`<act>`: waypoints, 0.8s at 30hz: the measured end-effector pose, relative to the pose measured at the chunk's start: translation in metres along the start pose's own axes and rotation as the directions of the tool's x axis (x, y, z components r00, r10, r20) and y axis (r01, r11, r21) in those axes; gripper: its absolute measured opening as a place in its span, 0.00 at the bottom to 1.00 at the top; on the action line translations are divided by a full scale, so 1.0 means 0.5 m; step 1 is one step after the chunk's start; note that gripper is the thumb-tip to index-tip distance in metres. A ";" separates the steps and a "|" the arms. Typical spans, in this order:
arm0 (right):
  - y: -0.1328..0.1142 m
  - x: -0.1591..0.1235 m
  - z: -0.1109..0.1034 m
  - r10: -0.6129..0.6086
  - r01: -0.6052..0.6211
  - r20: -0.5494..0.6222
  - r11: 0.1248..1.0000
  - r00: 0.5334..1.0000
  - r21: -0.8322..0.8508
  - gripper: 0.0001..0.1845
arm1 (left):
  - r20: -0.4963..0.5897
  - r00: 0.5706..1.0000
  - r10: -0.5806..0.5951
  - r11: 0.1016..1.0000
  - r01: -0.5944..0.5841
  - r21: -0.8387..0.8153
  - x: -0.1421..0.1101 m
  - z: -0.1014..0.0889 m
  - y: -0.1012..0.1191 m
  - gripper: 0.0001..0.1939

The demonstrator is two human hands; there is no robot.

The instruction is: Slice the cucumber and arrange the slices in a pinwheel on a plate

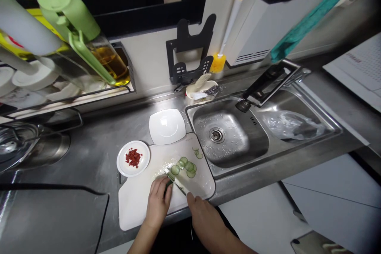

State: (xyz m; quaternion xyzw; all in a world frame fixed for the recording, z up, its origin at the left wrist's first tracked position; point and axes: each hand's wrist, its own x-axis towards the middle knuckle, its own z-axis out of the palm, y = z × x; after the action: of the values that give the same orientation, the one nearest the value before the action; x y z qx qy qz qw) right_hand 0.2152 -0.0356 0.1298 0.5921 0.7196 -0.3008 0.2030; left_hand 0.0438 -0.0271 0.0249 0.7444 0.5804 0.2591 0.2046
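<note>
On a white cutting board (137, 202), my left hand (158, 197) is closed over a dark green cucumber (168, 189), mostly hidden by the fingers. My right hand (202, 212) grips a knife (179, 185), whose blade lies against the cucumber's cut end, just right of my left fingertips. Several thin round cucumber slices (186, 165) rest beyond the blade. A few curved slivers (197, 152) lie near the board's far right corner. The knife's handle is hidden inside my right hand.
A white plate with chopped red pieces (120, 158) stands at the board's left, and a square white dish (156, 127) overlaps its far edge. To the right is a steel sink (238, 147) with a black faucet (262, 83). An oil bottle (110, 61) stands on the left rack.
</note>
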 end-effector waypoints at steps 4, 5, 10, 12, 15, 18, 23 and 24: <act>0.000 0.008 0.010 -0.011 0.011 -0.038 1.000 0.999 0.014 0.24 | -0.011 1.000 0.001 1.000 -0.001 0.002 0.002 0.000 0.000 0.11; -0.001 0.010 0.011 -0.014 0.014 -0.043 1.000 0.999 0.012 0.24 | -0.012 1.000 0.000 1.000 0.000 0.002 0.002 -0.001 0.000 0.11; -0.006 0.020 0.011 -0.025 0.025 -0.041 1.000 0.999 -0.015 0.22 | -0.002 1.000 -0.009 1.000 0.009 -0.004 0.005 -0.003 0.002 0.11; -0.008 0.023 0.011 -0.028 0.028 -0.056 1.000 0.998 -0.014 0.21 | 0.003 1.000 -0.012 1.000 0.012 -0.005 0.006 -0.005 0.003 0.11; -0.010 0.029 0.014 -0.026 0.025 -0.075 1.000 0.997 -0.009 0.22 | 0.006 1.000 -0.013 1.000 0.013 -0.009 0.007 -0.006 0.003 0.12; -0.011 0.036 0.019 -0.036 0.037 -0.100 0.999 0.994 0.006 0.22 | 0.005 1.000 -0.013 1.000 0.013 -0.015 0.008 -0.006 0.003 0.12; -0.015 0.052 0.017 -0.010 0.016 -0.099 0.998 0.995 0.060 0.21 | 0.015 1.000 -0.018 1.000 0.018 -0.019 0.007 -0.004 0.000 0.12; -0.016 0.055 0.016 -0.009 0.015 -0.089 0.998 0.996 0.063 0.21 | 0.015 1.000 -0.019 1.000 0.019 -0.019 0.006 -0.003 -0.001 0.12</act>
State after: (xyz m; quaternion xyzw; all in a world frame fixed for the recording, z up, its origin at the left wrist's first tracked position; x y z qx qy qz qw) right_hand 0.2008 -0.0218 0.1077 0.6067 0.7215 -0.2981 0.1500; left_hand 0.0430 -0.0240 0.0262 0.7386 0.5836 0.2572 0.2184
